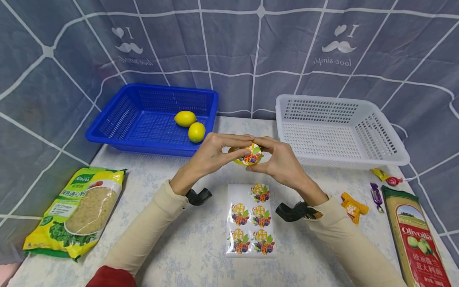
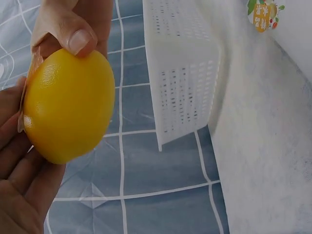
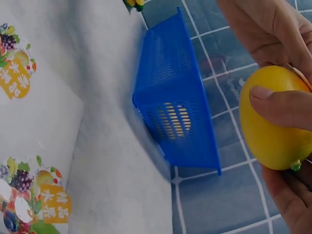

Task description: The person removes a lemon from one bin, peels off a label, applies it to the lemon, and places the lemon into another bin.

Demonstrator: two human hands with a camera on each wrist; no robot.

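Both hands hold one yellow lemon raised over the table, in front of the baskets. On its upper side is a round fruit-print sticker. From the left, the left hand grips the lemon, its thumb lying across the sticker. The right hand curls round the other side, thumb below and fingers above. A thin clear sticker edge stands off the peel in the left wrist view. Beneath the hands lies a white sticker sheet bearing several matching stickers, its upper left spot bare.
A blue basket with two lemons stands back left, a white basket back right. A Knorr pasta bag lies left. On the right are an Olivoilà pasta pack and several wrapped candies. A grey curtain hangs behind.
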